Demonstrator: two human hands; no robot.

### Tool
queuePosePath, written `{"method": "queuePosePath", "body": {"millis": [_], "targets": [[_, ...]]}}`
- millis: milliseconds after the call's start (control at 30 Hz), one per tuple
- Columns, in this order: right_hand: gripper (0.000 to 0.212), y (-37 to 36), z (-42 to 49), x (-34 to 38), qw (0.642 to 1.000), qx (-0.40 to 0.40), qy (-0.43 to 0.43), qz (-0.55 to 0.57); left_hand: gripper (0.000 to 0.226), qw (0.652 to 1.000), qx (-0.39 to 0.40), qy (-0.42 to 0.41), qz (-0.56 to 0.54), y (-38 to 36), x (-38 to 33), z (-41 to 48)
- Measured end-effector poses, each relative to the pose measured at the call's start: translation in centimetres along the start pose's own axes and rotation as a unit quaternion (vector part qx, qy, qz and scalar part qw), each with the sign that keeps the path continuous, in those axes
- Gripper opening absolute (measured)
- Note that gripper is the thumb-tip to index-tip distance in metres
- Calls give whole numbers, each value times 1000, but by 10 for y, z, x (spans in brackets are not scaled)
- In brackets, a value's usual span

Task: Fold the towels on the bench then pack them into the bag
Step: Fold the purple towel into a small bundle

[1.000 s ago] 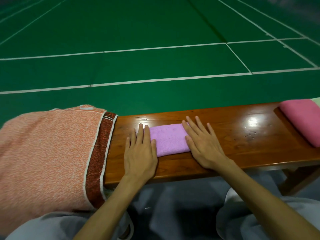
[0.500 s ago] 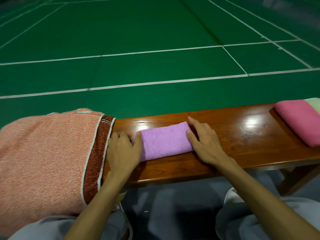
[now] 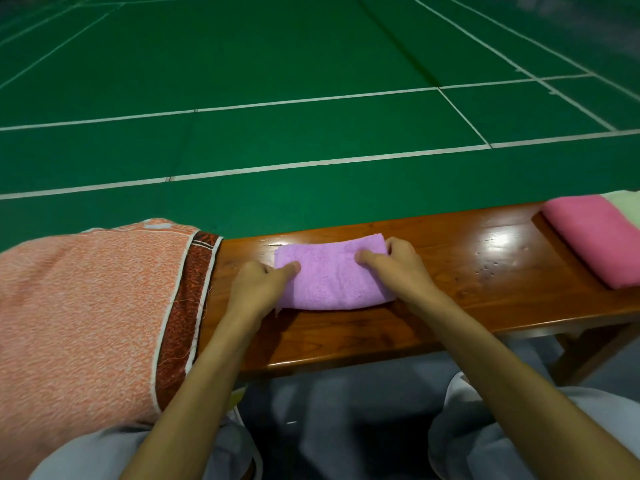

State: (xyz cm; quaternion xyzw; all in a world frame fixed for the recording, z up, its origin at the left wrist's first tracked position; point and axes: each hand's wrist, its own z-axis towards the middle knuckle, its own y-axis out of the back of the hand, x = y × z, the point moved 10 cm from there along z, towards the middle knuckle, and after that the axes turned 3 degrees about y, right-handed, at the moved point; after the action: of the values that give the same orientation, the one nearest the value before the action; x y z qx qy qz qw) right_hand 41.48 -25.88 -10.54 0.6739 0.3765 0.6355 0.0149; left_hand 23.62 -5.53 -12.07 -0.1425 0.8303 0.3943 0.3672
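Purple towel point(image 3: 332, 275): folded into a small rectangle, flat on the counter point(image 3: 467, 282), left of its middle, nearer the far edge than the near one.
Left grip point(image 3: 258, 289): clamped on the towel's left end, thumb on top, fingers curled at the end.
Right grip point(image 3: 398, 268): clamped on the towel's right end, thumb pressed on top, fingers curled round the far right corner.
Orange woven bag point(image 3: 86, 306): draped over the counter's left end, dark brown band toward the towel, just beside the left grip.
Pink towel point(image 3: 595, 244): folded, at the counter's right end, well apart from the purple one.
Pale green towel point(image 3: 627, 206): touching the pink one's far side, mostly cut off.
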Motion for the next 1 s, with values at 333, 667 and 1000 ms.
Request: {"method": "queuePosePath", "body": {"millis": [333,667,1000], "targets": [[58,62,-11,-14,979,-36,93,175,19,984,89,-4,-153,-59,-24,5],[21,200,-12,-90,943,-265,30,198,4,963,200,-119,-133,-191,-171,-3],[13,295,-28,-141,940,-324,-101,45,25,941,209,-265,-15,-318,-253,-10]]}}
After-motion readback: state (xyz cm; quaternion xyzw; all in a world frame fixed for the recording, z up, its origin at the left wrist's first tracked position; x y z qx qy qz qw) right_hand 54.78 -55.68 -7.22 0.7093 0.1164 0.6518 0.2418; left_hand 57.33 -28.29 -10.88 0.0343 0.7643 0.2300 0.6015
